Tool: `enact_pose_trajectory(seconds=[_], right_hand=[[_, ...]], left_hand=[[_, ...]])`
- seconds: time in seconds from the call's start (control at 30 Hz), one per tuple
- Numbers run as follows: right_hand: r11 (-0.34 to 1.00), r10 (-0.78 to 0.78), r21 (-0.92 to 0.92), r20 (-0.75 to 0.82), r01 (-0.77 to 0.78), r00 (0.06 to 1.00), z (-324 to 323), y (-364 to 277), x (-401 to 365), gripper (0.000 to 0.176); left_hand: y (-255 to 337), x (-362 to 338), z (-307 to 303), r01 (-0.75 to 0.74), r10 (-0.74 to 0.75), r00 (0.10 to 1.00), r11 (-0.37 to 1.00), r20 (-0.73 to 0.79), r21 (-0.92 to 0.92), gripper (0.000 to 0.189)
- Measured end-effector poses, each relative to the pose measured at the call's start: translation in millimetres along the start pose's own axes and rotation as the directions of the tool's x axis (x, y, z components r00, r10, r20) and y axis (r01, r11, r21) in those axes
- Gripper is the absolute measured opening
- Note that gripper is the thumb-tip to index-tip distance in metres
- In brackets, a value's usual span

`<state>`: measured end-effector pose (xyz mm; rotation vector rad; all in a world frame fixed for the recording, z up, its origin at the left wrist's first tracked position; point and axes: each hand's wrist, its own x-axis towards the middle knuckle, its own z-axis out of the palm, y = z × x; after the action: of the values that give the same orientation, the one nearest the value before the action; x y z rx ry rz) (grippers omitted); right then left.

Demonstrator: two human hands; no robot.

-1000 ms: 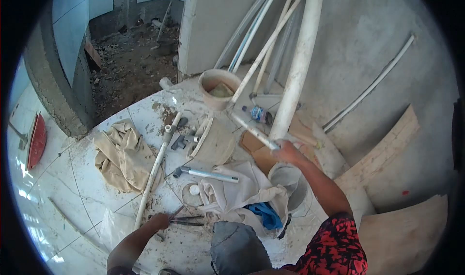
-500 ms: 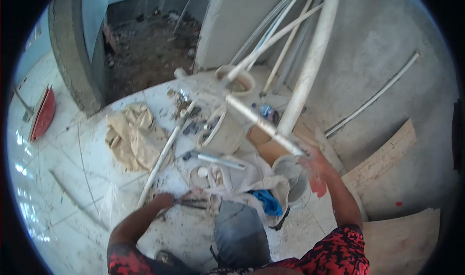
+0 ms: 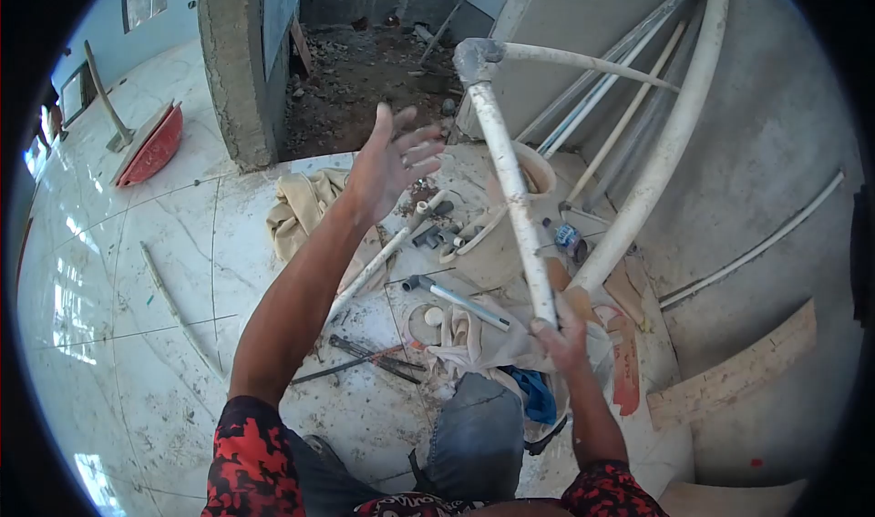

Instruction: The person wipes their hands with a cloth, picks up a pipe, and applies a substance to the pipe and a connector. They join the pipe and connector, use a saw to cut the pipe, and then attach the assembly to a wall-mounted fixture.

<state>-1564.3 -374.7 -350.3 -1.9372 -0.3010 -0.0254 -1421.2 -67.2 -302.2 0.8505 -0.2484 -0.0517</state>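
My right hand (image 3: 561,337) is closed around the lower end of a white PVC pipe (image 3: 512,189), which stands tilted in front of me. A grey elbow fitting (image 3: 478,60) caps its upper end, and a second white pipe (image 3: 583,60) runs from that elbow to the right. My left hand (image 3: 387,166) is raised to the left of the held pipe, fingers spread and holding nothing. Below it, another white pipe (image 3: 374,266) lies slantwise. Long-handled metal tools (image 3: 375,358) lie on the floor near my knee. A short pipe with a dark elbow (image 3: 465,306) rests beside a cloth.
Several long pipes (image 3: 629,89) and one thick pipe (image 3: 670,171) lean on the right wall. A bucket (image 3: 538,173), grey fittings (image 3: 442,236), a tan cloth (image 3: 301,207) and a blue-labelled bottle (image 3: 570,239) stand or lie ahead. A red wheelbarrow-like tray (image 3: 155,148) is far left.
My left hand has risen from the floor tools and is now spread open. The right hand has brought the pipe and elbow more upright. The view has turned left.
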Motion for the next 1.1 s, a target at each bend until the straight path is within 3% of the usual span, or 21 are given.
enact_pose_trajectory(seconds=[0.1,0.17,0.2,0.23,0.3,0.33,0.4,0.47,0.5,0.57,0.6,0.67,0.8,0.87,0.97,1.1], right_hand=[[0.993,-0.06,-0.102,0.026,0.062,0.998,31.4,24.1,1.2,0.044],[0.897,-0.293,-0.333,0.046,0.291,0.955,54.1,33.0,3.7,0.048],[0.937,-0.202,-0.279,0.052,0.208,0.978,64.8,39.2,4.3,0.05],[0.967,-0.116,-0.222,0.063,0.128,0.991,75.3,46.8,7.5,0.052],[0.985,-0.116,-0.119,0.045,0.121,0.992,100.1,75.2,16.8,0.056],[0.989,-0.058,-0.133,0.083,0.069,0.995,107.3,67.5,22.1,0.057],[0.99,0.026,-0.143,0.109,-0.01,0.994,123.0,58.9,27.4,0.057],[0.999,-0.002,-0.049,0.28,0.016,0.96,134.8,58.4,35.1,0.053],[0.999,0.0,-0.046,0.274,0.013,0.962,133.4,59.1,36.3,0.053],[0.979,-0.105,-0.121,0.396,0.165,0.912,130.9,61.7,44.0,0.047],[0.985,-0.173,0.04,0.302,0.169,0.938,129.9,78.1,47.8,0.045],[0.956,-0.093,0.284,0.074,0.069,0.993,112.2,87.4,67.0,0.042],[0.907,-0.047,0.404,-0.178,0.117,0.983,43.6,47.5,109.6,0.043],[0.814,0.0,0.567,-0.218,0.126,0.976,28.8,3.3,118.8,0.046],[0.813,-0.093,0.561,-0.132,0.152,0.987,22.1,-20.3,127.1,0.051],[0.84,-0.127,0.534,0.018,0.097,0.992,54.5,-18.6,127.0,0.056]], left_hand=[[14.0,18.5,34.6,-0.039,0.038,0.999,0.996,-0.007,-0.084,0.067],[4.0,29.2,52.6,-0.081,0.085,0.996,0.992,-0.039,0.093,0.061],[-0.6,33.6,55.0,-0.126,0.152,0.973,0.981,-0.174,0.151,0.044],[-7.4,38.1,56.4,-0.217,0.238,0.956,0.967,-0.173,0.131,0.036],[-8.6,31.7,64.7,-0.341,0.366,0.926,0.917,-0.092,0.209,0.035],[-6.3,27.5,70.9,-0.319,0.341,0.937,0.925,-0.08,0.207,0.035],[-3.4,14.8,80.9,-0.398,0.439,0.898,0.811,0.002,0.43,0.037],[1.0,8.0,80.7,-0.388,0.423,0.906,0.802,0.026,0.455,0.038],[6.7,4.5,80.9,-0.393,0.426,0.904,0.78,0.047,0.487,0.038],[24.4,-13.0,85.0,-0.395,0.445,0.893,0.71,0.063,0.583,0.038],[32.6,-20.1,82.9,-0.411,0.476,0.878,0.685,0.058,0.601,0.036],[50.9,-33.4,72.9,-0.42,0.515,0.856,0.65,0.038,0.634,0.032],[83.5,-57.7,41.7,-0.487,0.617,0.786,0.6,0.02,0.635,0.028],[99.3,-76.9,42.4,-0.473,0.671,0.741,0.546,-0.022,0.691,0.033],[124.0,-94.2,14.1,-0.502,0.666,0.746,0.557,0.005,0.661,0.039],[143.9,-110.9,-1.0,-0.442,0.708,0.691,0.576,-0.148,0.688,0.043]])
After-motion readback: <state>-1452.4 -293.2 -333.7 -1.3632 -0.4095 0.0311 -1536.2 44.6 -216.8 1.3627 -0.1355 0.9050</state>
